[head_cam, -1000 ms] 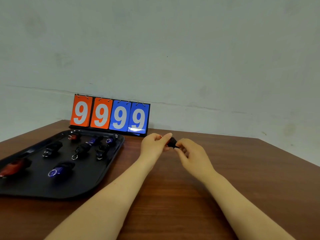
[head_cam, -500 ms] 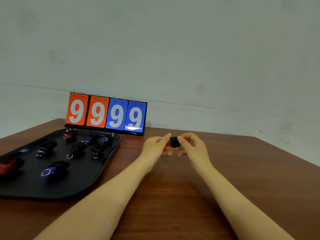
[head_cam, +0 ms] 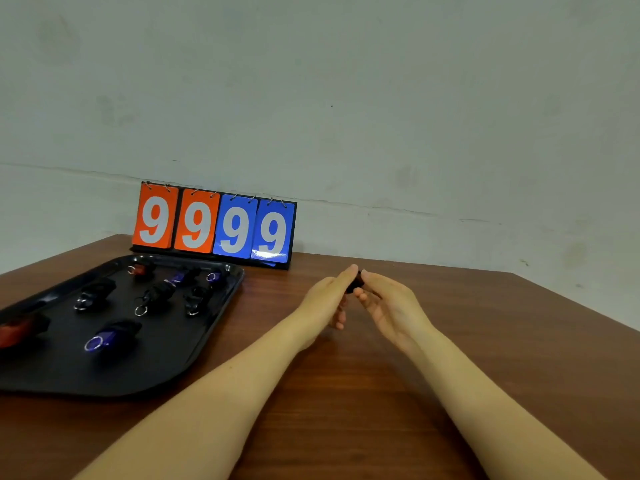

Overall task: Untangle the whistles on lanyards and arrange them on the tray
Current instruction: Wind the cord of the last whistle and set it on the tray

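Nearest the camera, two bare forearms reach out over a dark reddish-brown wooden table (head_cam: 346, 410) with a fine grain, its right edge running diagonally away toward the far corner. To the left lies a black rectangular tray with rounded corners (head_cam: 180, 362), and on it sit several whistles well apart from one another: a red whistle (head_cam: 17, 332) at the near left edge, a blue whistle with a metal ring (head_cam: 110, 336) in front, three black whistles with small rings (head_cam: 156, 296) in the middle, and more red and blue ones along the far rim. Beyond the tray's right side, the left hand (head_cam: 323, 303) and the right hand (head_cam: 391, 306) meet above the table, fingertips together, pinching between them a small black whistle (head_cam: 355, 284), most of which is hidden by the fingers, so its shape cannot be told. No lanyard can be made out on it. Farther back, at the table's far edge, stands a flip scoreboard with two orange and two blue cards, each showing a white 9 (head_cam: 214, 225). Behind it rises a plain pale grey-green wall (head_cam: 346, 98) with faint marks and a thin horizontal crack line.
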A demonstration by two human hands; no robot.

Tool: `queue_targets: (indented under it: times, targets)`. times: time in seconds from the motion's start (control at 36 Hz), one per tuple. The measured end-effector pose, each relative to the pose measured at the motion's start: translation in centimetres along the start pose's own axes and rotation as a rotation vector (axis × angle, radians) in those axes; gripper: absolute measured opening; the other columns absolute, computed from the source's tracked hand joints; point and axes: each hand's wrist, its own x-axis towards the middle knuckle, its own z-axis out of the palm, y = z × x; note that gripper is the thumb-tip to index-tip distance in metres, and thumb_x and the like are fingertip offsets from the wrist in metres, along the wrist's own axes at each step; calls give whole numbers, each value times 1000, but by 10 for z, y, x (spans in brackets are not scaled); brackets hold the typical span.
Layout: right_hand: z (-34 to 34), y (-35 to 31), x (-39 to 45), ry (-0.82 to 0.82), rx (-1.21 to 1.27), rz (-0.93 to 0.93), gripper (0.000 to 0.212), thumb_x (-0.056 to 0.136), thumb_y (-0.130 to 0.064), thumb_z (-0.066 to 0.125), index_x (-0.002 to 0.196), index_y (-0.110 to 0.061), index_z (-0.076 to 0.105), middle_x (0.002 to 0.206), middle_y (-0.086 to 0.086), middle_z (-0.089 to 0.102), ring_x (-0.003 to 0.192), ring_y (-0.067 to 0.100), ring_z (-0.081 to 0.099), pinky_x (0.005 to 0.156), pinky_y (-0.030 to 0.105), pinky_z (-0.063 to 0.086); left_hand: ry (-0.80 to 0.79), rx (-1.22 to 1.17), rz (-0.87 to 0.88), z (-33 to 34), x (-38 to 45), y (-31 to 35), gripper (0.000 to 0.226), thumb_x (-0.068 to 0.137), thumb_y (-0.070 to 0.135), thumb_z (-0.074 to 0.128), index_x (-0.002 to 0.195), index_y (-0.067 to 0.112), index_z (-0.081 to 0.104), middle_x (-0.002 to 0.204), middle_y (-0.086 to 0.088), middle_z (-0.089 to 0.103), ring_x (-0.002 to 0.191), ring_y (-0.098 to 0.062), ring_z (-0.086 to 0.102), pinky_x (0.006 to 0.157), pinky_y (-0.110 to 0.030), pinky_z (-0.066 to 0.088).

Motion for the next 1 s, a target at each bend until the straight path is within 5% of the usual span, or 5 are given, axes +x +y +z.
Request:
queue_targets:
  times: [0.14,0.33,0.61,0.78,1.0]
  targets:
    - [3,1,-1,-13,-74,-20,22,93,-5,56,107,9,65,93,17,70,83,21,64,73,23,55,41,-69,27,-3,-1,0,43,93,53,49,88,12,60,65,2,47,48,-9,44,48,-22,41]
    - [3,-1,-3,5,-108,-11,18,93,-6,58,103,6,66,90,13,73,85,21,70,73,22,56,42,-52,133,-6,-3,0,30,96,46,50,98,22,68,84,2,65,73,-12,59,65,-24,53]
    - [9,-7,-6,10,-436,-102,11,93,-7,56,93,-2,66,71,8,70,66,15,66,62,21,53,114,-125,44,-8,-3,4,41,95,47,49,73,13,58,56,3,44,45,-8,36,43,-19,31]
    - [5,-8,-9,150,-816,-301,9,89,-7,58,83,-13,59,63,2,67,51,7,60,51,18,48,-72,-200,-18,-5,-11,6,47,93,46,49,60,14,52,46,5,30,39,-9,20,39,-21,18]
    - [5,-14,-9,176,-597,-241,15,88,3,54,78,-8,58,59,1,63,46,6,55,49,19,46,-332,-374,-55,-4,-14,11,53,79,65,53,57,17,44,45,7,20,41,-9,10,43,-23,8]
